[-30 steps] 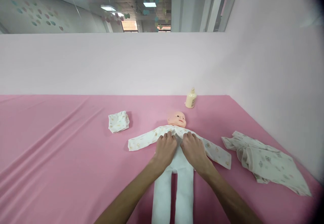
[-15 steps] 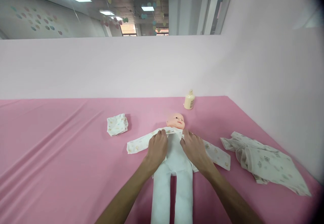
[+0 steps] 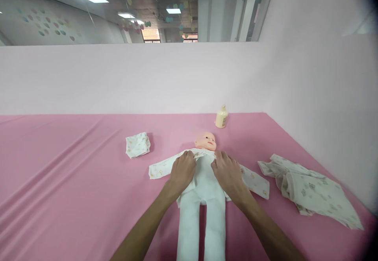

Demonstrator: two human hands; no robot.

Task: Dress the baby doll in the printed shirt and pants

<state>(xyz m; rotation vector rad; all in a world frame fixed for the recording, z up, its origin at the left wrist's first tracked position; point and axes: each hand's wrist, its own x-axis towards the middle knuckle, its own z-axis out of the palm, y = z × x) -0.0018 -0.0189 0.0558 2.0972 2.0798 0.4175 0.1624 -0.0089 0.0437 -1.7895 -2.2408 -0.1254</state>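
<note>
I have the left hand and right hand with fingers clamped on the shirt front, seemingly to hold it open across the doll, which lies on its back on the worktop, sleeves spread wide.

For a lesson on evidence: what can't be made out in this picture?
All in the head view:
Doll: leg ends cut off by the bottom edge.
Left hand, right hand: ends of the fingers mostly hidden by the hands themselves.
Printed top: its cloth hides whether arms fill the sleeves.
Bottle: label print too small.
</note>
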